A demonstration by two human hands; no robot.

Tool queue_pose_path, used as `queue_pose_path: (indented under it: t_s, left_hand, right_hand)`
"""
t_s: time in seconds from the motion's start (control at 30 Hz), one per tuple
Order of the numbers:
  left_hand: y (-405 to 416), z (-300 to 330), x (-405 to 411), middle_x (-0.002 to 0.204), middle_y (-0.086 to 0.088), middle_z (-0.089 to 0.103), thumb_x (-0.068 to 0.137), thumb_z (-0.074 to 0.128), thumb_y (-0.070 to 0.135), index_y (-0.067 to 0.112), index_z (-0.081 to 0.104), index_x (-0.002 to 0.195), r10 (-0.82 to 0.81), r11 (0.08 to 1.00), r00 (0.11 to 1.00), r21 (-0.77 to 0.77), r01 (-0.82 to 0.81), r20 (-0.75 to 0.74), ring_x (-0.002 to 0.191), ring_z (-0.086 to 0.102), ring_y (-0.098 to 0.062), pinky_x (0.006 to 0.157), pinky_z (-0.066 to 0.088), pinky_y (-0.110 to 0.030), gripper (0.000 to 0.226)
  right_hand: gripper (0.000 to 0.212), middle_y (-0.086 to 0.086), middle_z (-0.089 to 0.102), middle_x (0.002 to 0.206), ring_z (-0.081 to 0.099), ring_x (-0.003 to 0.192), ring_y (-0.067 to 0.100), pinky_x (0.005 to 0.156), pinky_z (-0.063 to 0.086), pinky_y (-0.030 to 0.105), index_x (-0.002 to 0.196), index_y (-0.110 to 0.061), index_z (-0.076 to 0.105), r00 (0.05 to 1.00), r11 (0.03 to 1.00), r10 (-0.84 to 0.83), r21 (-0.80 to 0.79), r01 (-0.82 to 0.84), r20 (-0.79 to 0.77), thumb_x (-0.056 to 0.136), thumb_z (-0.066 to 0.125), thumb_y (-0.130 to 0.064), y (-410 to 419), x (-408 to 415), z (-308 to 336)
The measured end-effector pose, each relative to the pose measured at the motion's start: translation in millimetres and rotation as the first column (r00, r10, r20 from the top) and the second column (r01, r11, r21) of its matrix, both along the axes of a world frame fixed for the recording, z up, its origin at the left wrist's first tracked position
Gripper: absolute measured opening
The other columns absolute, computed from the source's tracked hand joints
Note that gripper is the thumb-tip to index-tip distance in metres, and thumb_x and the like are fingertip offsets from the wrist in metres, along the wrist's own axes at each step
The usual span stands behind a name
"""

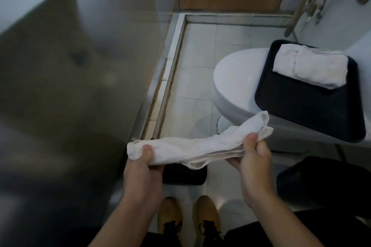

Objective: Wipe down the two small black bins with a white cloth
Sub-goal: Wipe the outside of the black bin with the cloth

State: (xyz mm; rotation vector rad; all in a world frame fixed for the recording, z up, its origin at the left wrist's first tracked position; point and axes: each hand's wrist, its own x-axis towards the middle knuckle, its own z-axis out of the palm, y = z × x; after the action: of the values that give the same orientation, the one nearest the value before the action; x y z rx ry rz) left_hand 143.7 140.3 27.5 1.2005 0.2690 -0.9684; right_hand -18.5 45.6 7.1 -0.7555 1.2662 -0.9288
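A: What are the hands doing?

B: Both grip one white cloth (pixel 192 146), stretched in a folded band between them, in front of the toilet (pixel 234 84). The left hand (pixel 143 168) pinches its near end, thumb on top, fingers curled beneath. The right hand (pixel 254 158) grips the end nearer the toilet, thumb pressed over the folds.

A: And the bins?

B: One black bin (pixel 309 110) lies on the toilet lid, a second folded white cloth (pixel 311 66) resting on its far part. Another dark shape (pixel 325 184) sits on the floor just beside the toilet's base, to its right; blurred, so I cannot tell whether it is the second bin. A dark object (pixel 186 174) lies on the floor under the stretched cloth, partly hidden by the left hand.

A: Anything else?

B: Tan shoes (pixel 188 214) on white floor tiles (pixel 192 56) left of the toilet.
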Motion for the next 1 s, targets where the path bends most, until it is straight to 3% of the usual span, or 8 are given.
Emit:
queue_pose_path:
  t_s: [0.17,0.27,0.33,0.4,0.53,0.7,0.83,1.0]
  left_hand:
    - [11,6,19,0.135,-0.017,0.058,0.099,0.049,0.032,0.017,0.041,0.142,-0.110,0.977,0.993,-0.181,0.115,0.039,0.119,0.060,-0.036,0.090,0.054,-0.049,0.047]
    - [9,13,22,0.132,-0.013,0.059,0.096,0.052,0.035,0.014,0.042,0.143,-0.076,0.988,0.993,-0.126,0.087,0.086,0.113,0.064,-0.025,0.083,0.058,-0.039,0.053]
    - [8,13,18,0.131,-0.017,0.060,0.092,0.053,0.038,0.009,0.044,0.141,-0.156,0.980,0.984,-0.111,0.164,0.082,0.112,0.065,-0.025,0.083,0.058,-0.036,0.057]
    - [5,16,9,0.125,-0.019,0.064,0.089,0.055,0.038,0.008,0.045,0.138,-0.258,0.961,0.964,-0.084,0.263,0.065,0.110,0.066,-0.030,0.078,0.060,-0.037,0.058]
    - [-3,20,-7,0.118,-0.021,0.067,0.089,0.062,0.036,0.013,0.050,0.133,-0.299,0.953,0.954,-0.046,0.298,-0.011,0.101,0.069,-0.037,0.078,0.058,-0.050,0.051]
    - [-1,16,-3,0.124,-0.018,0.065,0.083,0.065,0.033,0.008,0.049,0.134,-0.265,0.962,0.963,-0.055,0.267,0.041,0.108,0.066,-0.032,0.086,0.057,-0.045,0.059]
    - [0,12,-7,0.124,-0.017,0.065,0.091,0.060,0.020,0.004,0.049,0.132,-0.347,0.928,0.937,-0.132,0.349,0.038,0.111,0.066,-0.028,0.096,0.053,-0.043,0.045]
    - [2,9,-23,0.121,0.006,0.069,0.088,0.063,0.003,0.028,0.054,0.125,-0.581,0.791,0.762,-0.022,0.611,0.284,0.113,0.065,-0.013,0.097,0.052,-0.037,0.046]
  right_hand:
    - [0.027,0.017,0.074,0.105,0.074,0.090,0.033,0.072,0.063,0.039,0.122,-0.006,0.058,0.983,0.952,0.112,0.268,-0.148,0.145,0.108,0.039,-0.018,19,-17,-3]
    - [0.027,0.020,0.075,0.097,0.075,0.084,0.033,0.068,0.063,0.035,0.124,0.004,0.058,0.961,0.899,0.275,0.359,-0.250,-0.017,0.103,0.052,-0.010,30,-33,-8]
    - [0.055,0.010,0.068,0.113,0.071,0.094,0.023,0.075,0.059,0.034,0.142,-0.007,0.045,0.792,0.900,0.433,0.261,-0.350,-0.431,0.096,0.064,-0.029,33,-33,-10]
    - [0.069,-0.008,0.050,0.127,0.054,0.111,0.009,0.088,0.047,0.030,0.142,-0.030,0.041,0.540,0.816,0.350,-0.035,-0.578,-0.765,0.084,0.065,-0.058,32,-24,4]
    - [0.051,-0.019,0.067,0.108,0.061,0.103,0.000,0.086,0.053,0.029,0.119,-0.038,0.062,0.530,0.468,0.700,-0.253,-0.847,-0.479,0.075,0.075,-0.061,33,4,20]
    - [0.024,-0.005,0.072,0.078,0.070,0.075,0.017,0.070,0.057,0.048,0.094,-0.024,0.073,0.667,0.554,0.585,-0.373,-0.744,-0.461,0.090,0.060,-0.043,37,6,-4]
    - [0.030,-0.007,0.063,0.063,0.063,0.061,0.011,0.060,0.053,0.039,0.072,-0.032,0.064,0.728,0.628,0.461,-0.392,-0.672,-0.508,0.099,0.058,-0.021,39,5,-14]
    - [0.028,-0.006,0.065,0.068,0.058,0.062,0.002,0.059,0.045,0.021,0.075,-0.020,0.067,0.793,0.750,0.444,-0.311,-0.584,-0.417,0.100,0.056,-0.016,38,5,-13]
